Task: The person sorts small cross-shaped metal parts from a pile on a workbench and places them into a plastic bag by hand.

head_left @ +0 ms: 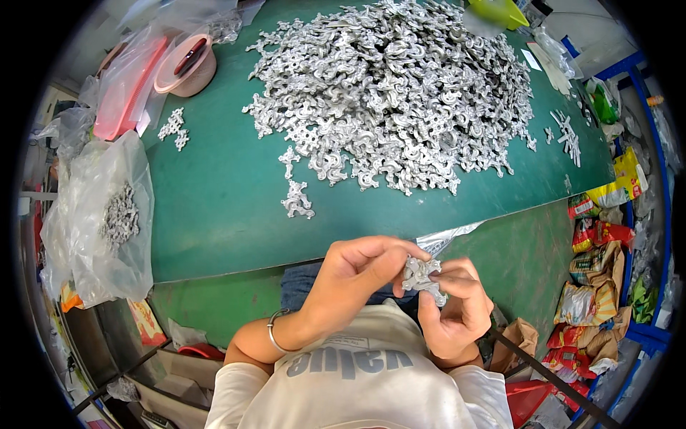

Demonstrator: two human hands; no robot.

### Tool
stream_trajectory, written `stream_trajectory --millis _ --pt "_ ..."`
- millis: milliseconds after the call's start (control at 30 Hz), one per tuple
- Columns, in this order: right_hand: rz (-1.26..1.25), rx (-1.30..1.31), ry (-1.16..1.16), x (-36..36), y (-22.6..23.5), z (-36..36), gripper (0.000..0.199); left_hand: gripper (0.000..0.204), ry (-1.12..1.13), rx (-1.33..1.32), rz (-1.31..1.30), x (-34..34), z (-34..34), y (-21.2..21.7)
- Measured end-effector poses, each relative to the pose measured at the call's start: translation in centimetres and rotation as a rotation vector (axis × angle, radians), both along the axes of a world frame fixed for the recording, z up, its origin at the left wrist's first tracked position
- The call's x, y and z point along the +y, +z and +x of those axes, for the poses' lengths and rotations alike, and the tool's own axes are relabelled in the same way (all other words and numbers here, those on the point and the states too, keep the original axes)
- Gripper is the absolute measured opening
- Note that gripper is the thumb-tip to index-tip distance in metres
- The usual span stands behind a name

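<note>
Both my hands hold one small silvery cast metal part (421,274) close to my chest, below the table edge. My left hand (354,279) pinches its left side with thumb and fingers. My right hand (456,307) grips it from the right and beneath. A big heap of the same metal parts (400,86) covers the far middle of the green table (214,207). A few loose parts (295,193) lie between the heap and me.
A clear plastic bag with metal parts (118,214) hangs at the table's left edge. A pink bowl (187,66) and pink tray (125,86) sit at the far left. Snack packets (593,286) fill blue shelving on the right. A yellow-green object (496,11) lies at the far edge.
</note>
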State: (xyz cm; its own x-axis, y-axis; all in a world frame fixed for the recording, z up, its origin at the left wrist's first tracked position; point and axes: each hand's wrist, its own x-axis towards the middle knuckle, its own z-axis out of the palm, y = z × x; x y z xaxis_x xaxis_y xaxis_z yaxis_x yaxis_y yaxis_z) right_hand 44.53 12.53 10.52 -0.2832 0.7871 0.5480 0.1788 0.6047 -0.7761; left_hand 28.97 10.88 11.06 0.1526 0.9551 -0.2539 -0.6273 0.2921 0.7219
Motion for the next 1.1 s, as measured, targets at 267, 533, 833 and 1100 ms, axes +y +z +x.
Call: stream_trajectory --millis 267,533,833,1100 --pt "-0.158 0.068 0.175 0.3 0.1 -1.1 0.029 0.016 0.054 0.212 0.060 0.2 -1.4 1.0" --pt "-0.393 0.211 0.307 1.4 1.3 -3.8 0.012 0.019 0.131 0.309 0.114 1.3 -4.5 3.4" --pt "-0.356 0.359 0.474 4.1 5.8 -6.9 0.002 0.023 0.153 0.170 0.337 2.6 -6.9 6.8" --pt "-0.341 0.328 0.520 5.2 6.9 -8.6 0.004 0.021 0.181 0.120 0.362 2.3 -8.9 6.4"
